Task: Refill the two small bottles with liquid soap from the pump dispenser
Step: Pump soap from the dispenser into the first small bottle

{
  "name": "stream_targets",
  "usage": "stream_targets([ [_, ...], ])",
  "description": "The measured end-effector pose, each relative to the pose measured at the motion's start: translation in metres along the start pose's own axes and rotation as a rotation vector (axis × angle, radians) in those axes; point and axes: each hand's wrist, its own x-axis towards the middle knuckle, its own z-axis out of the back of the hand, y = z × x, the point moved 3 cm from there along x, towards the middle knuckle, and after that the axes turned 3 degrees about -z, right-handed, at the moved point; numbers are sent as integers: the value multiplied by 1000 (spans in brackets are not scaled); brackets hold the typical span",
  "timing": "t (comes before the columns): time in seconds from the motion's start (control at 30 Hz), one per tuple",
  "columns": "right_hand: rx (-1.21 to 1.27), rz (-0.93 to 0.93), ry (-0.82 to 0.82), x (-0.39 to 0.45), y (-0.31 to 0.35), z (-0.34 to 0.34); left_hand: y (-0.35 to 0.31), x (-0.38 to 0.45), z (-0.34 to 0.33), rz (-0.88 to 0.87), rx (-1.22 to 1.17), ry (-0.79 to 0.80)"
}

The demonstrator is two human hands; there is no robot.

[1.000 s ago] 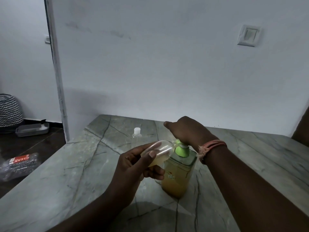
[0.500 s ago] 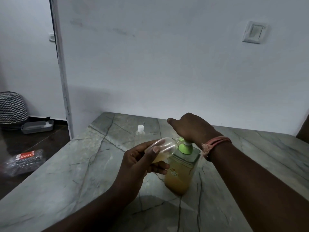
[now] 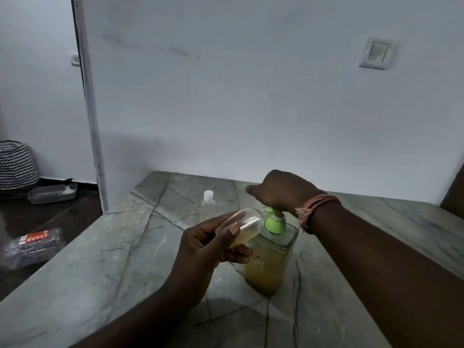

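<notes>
The pump dispenser (image 3: 266, 268), a clear square bottle half full of yellow soap with a green pump collar, stands on the grey marble table (image 3: 100, 285). My right hand (image 3: 281, 192) covers the pump head from above, fingers curled over it, and hides it. My left hand (image 3: 206, 249) grips a small clear bottle (image 3: 242, 226) tilted on its side, its mouth against the pump spout. Some yellow soap lies inside this bottle. A second small clear bottle (image 3: 208, 200) with a white cap stands upright on the table behind, untouched.
A white wall runs close behind the table, with a light switch (image 3: 376, 53) on it. The table's left edge drops to a dark floor, where a wrapped package (image 3: 32, 247), a grey tray (image 3: 52, 194) and a striped basket (image 3: 15, 164) lie.
My right hand has risen a little with the pump head, so a white stem now shows above the green collar. The left hand keeps the small bottle at the spout.
</notes>
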Motion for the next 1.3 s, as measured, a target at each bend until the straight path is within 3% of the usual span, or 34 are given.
stream_targets([
  [0.07,-31,23,-35,1,2,0,0,1,0,4,-7,-5],
  [0.23,201,-62,-31,4,-10,-11,0,2,1,12,-46,-6],
  [0.57,56,-23,-2,-1,-4,2,-3,0,0,39,-70,-16],
  [0.7,197,-65,-20,2,-10,-11,-1,1,1,35,-48,-4],
  [0.97,30,-28,-36,-1,-4,3,-2,0,-2,35,-41,-9],
  [1.1,188,-45,-80,2,-10,-10,-1,1,1,35,-35,-1],
  [1.3,118,-42,-53,-1,-7,-3,-2,0,0,48,-47,-18],
])
